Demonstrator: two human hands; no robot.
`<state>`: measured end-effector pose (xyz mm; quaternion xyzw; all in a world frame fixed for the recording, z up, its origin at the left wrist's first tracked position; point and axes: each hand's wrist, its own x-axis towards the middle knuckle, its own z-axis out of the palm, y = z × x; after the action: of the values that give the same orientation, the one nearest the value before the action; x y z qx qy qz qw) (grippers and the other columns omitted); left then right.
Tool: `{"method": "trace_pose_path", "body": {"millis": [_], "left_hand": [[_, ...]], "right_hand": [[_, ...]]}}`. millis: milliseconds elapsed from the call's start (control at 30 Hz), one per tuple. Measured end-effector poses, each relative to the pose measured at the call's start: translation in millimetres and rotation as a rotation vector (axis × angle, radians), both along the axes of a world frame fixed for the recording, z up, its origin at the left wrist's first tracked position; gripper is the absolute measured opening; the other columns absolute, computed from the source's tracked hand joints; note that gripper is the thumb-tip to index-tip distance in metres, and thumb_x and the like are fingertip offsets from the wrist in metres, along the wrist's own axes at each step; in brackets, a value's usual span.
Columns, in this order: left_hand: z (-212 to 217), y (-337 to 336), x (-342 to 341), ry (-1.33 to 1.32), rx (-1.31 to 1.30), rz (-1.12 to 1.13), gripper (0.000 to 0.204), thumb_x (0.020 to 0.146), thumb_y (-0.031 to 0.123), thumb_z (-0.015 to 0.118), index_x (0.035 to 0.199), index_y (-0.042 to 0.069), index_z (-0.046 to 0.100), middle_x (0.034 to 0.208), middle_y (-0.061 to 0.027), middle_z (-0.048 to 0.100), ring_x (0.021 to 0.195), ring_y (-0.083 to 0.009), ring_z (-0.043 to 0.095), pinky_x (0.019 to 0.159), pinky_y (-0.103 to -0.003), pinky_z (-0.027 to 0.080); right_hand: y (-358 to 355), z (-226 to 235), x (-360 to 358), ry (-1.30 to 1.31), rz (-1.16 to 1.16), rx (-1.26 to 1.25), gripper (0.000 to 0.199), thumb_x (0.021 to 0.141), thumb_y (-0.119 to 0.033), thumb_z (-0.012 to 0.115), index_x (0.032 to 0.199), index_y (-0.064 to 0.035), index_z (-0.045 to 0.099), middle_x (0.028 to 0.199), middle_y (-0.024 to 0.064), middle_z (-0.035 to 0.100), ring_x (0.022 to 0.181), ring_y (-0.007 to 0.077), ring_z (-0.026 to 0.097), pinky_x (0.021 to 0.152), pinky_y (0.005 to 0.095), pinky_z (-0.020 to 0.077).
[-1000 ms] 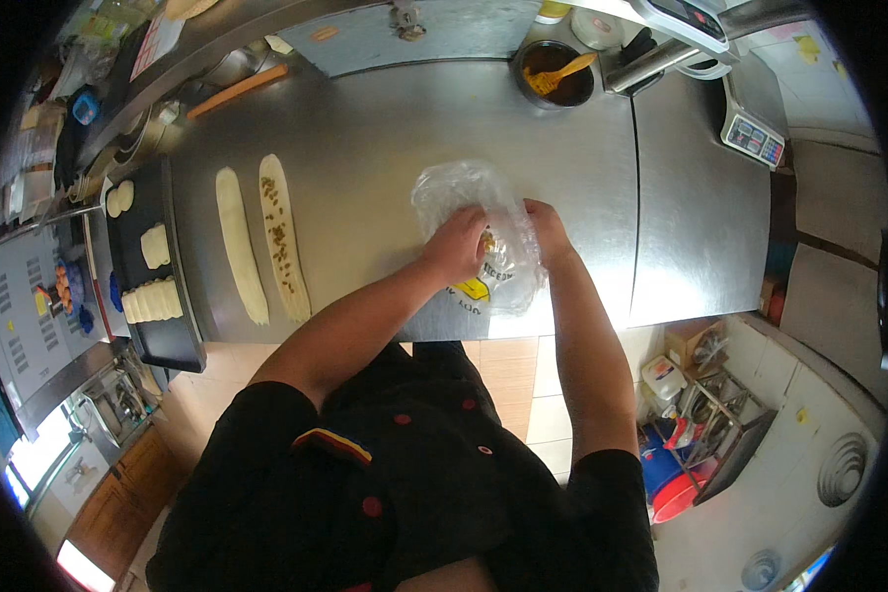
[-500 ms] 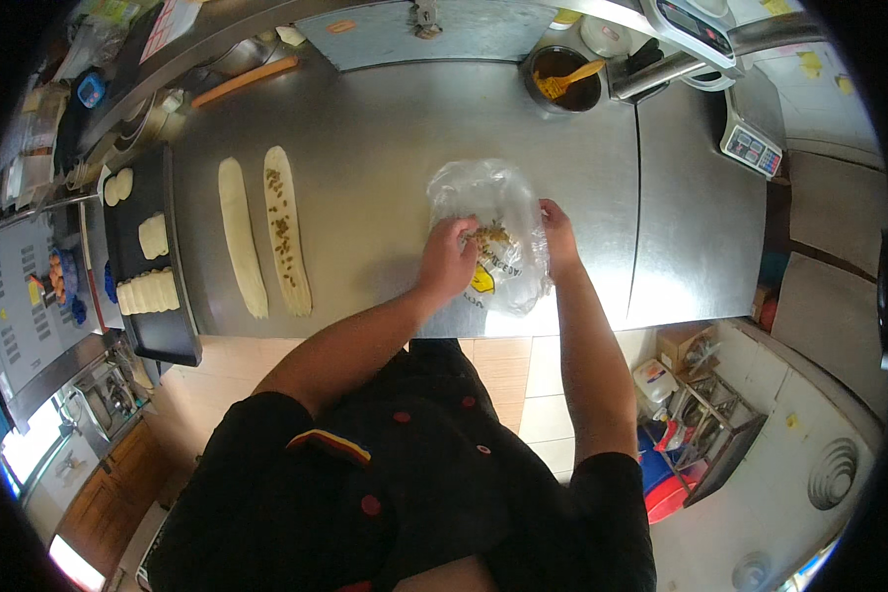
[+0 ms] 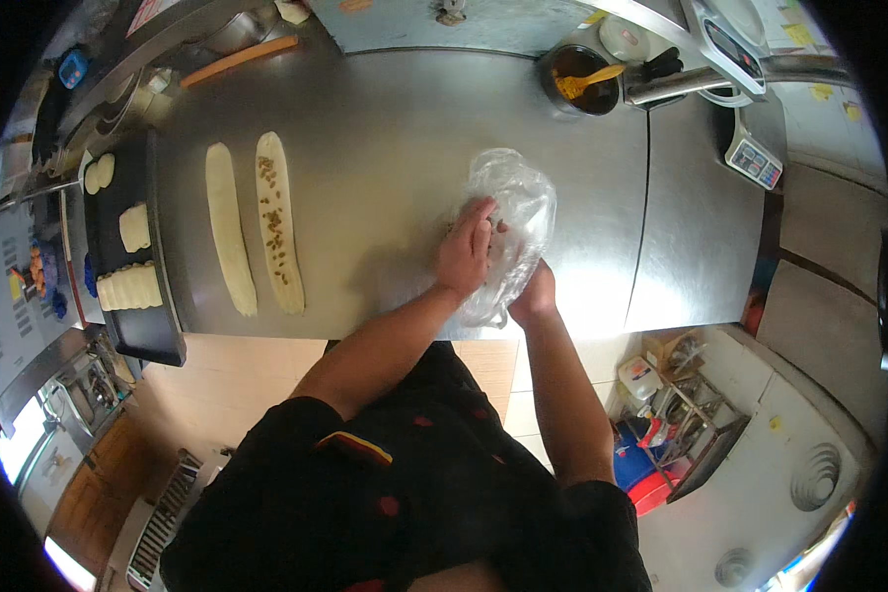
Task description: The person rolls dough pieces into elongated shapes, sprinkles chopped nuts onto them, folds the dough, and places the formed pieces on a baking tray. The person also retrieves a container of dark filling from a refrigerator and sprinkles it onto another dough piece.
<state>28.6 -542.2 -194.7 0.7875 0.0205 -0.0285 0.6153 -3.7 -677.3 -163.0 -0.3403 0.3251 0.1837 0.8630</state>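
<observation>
A crumpled clear plastic bag point(image 3: 511, 222) lies on the steel table point(image 3: 385, 128) in front of me. My left hand point(image 3: 466, 253) rests on the bag's left side, its fingers curled into the plastic. At the bag's near end, by the table edge, my right hand point(image 3: 535, 294) grips the plastic. What is inside the bag is hidden. To the left lie two long dough strips: a plain one point(image 3: 229, 229) and one point(image 3: 278, 223) sprinkled with dark bits.
A black tray point(image 3: 158, 335) with several dough pieces point(image 3: 130, 288) sits at the table's left end. At the back stand a dark pot with an orange spatula point(image 3: 582, 81), a scale point(image 3: 755, 158) and an orange rolling pin point(image 3: 239, 61).
My right hand slid from the bag's far right side down to its near end. My left hand shifted to the bag's left side, and the yellow-brown contents dropped out of sight.
</observation>
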Motion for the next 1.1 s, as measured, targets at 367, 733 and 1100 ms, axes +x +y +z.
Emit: {"method": "trace_pose_path", "body": {"millis": [367, 733, 1100], "left_hand": [[-58.6, 1.7, -1.9, 0.607, -1.861, -0.092, 0.041, 0.102, 0.034, 0.058, 0.126, 0.000, 0.061, 0.110, -0.0132, 0.068, 0.098, -0.0256, 0.069, 0.084, -0.040, 0.060], [17.4, 99.6, 46.1, 0.874, -1.407, 0.375, 0.036, 0.107, 0.041, 0.049, 0.079, 0.018, 0.050, 0.068, 0.0020, 0.050, 0.059, -0.0126, 0.048, 0.051, -0.028, 0.039], [16.3, 361.2, 108.7, 0.674, 0.179, 0.193, 0.035, 0.098, 0.036, 0.061, 0.089, 0.002, 0.068, 0.079, -0.0098, 0.070, 0.064, -0.0206, 0.067, 0.062, -0.036, 0.054]], "right_hand": [[54.2, 85.6, 27.8, -0.389, 0.502, -1.286, 0.019, 0.100, -0.016, 0.063, 0.103, 0.0026, 0.066, 0.081, 0.0162, 0.067, 0.074, 0.0184, 0.062, 0.069, 0.0331, 0.0505], [-21.5, 36.6, 50.0, -0.373, 0.257, -0.219, 0.061, 0.102, -0.045, 0.051, 0.138, 0.0045, 0.053, 0.128, 0.0180, 0.064, 0.112, 0.0287, 0.065, 0.097, 0.0423, 0.0539], [-108.9, -34.9, -0.8, -0.301, 0.334, -0.994, 0.051, 0.103, -0.036, 0.053, 0.140, -0.0012, 0.055, 0.133, 0.0145, 0.062, 0.122, 0.0284, 0.060, 0.104, 0.0416, 0.0477]]}}
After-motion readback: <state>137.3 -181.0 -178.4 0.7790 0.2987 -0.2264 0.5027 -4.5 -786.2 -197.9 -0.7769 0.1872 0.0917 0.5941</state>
